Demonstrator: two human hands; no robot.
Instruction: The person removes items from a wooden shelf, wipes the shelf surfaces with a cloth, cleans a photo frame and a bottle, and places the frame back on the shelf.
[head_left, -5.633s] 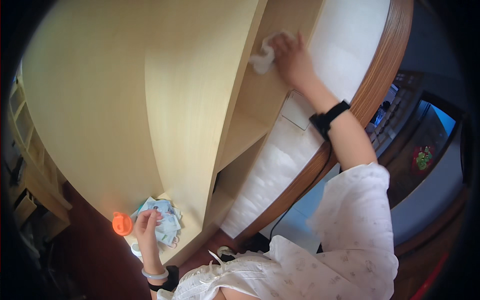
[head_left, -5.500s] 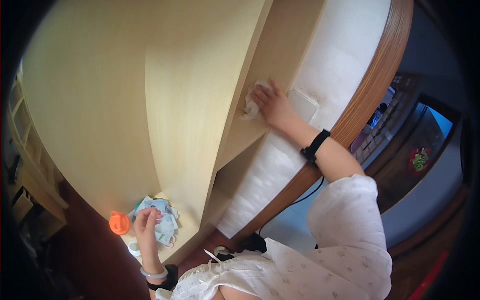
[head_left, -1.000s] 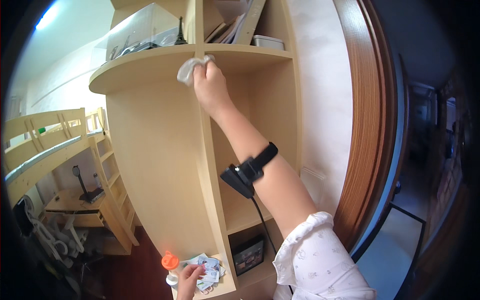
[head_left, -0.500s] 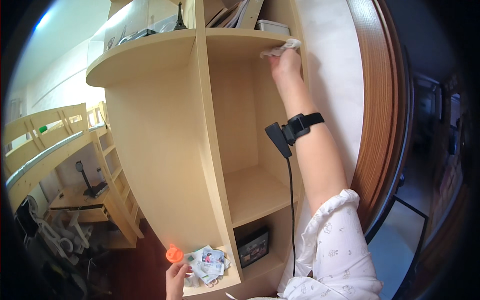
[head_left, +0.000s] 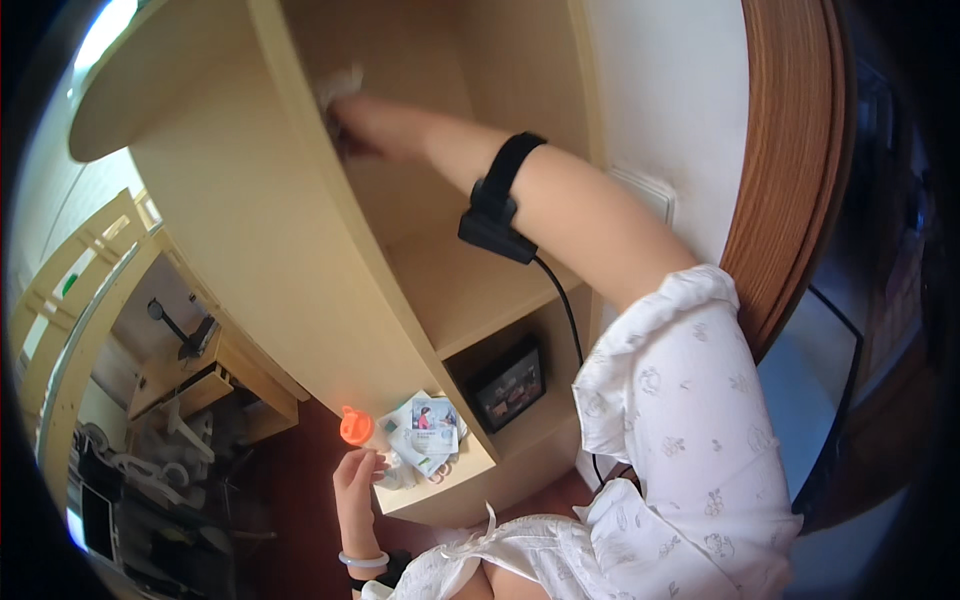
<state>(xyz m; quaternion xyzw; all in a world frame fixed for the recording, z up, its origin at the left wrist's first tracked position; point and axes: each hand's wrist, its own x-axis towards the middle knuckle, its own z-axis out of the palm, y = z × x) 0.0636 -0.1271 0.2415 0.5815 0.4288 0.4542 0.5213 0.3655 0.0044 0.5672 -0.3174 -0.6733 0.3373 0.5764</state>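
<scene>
My right hand (head_left: 375, 125), blurred by motion, reaches into the upper compartment of a pale wooden shelf unit (head_left: 270, 230). A crumpled white cloth (head_left: 345, 82) is gripped in it, against or close to the upright divider on the compartment's left side. Low down, my left hand (head_left: 355, 475) is beside the front edge of a small lower shelf, fingers loosely bent with nothing seen in them. Just above it stands a bottle with an orange lid (head_left: 355, 426). Next to the bottle lies a pile of printed packets (head_left: 430, 430).
A dark picture frame (head_left: 508, 385) stands in the lower compartment. A black cable (head_left: 572, 320) hangs from the strapped device (head_left: 495, 225) on my right forearm. A brown wooden door frame (head_left: 790, 150) rises at right. A bunk bed (head_left: 85, 290) and a desk (head_left: 180, 370) are at left.
My right hand has moved with the cloth from the compartment's top right front edge to its left side. The view has tipped downward. My left hand stays by the bottle.
</scene>
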